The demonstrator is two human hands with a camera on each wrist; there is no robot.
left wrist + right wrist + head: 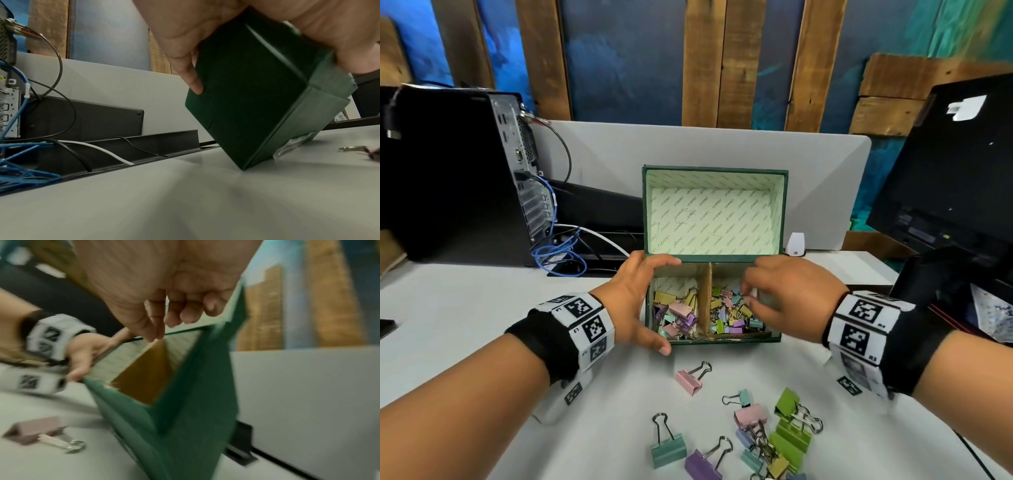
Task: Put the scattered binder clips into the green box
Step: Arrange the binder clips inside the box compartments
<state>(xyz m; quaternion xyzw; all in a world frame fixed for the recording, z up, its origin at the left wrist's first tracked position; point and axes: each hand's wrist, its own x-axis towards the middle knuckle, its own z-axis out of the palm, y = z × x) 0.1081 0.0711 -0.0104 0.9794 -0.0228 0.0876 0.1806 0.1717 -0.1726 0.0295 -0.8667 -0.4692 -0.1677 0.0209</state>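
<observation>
White desk under my hands, with wooden planks and blue panels behind. My left hand spans the left end of the green box, thumb at the near corner and fingers curled over the far rim, gripping it; the left wrist view shows a fingertip pressed on the box's outer wall. My right hand hovers over the right compartment with fingers bent down and bunched narrow; I cannot tell whether they hold anything. I see the box at desk centre, long axis left to right, lid standing open at the back. Scattered binder clips lie just in front, a pink clip nearest the box.
</observation>
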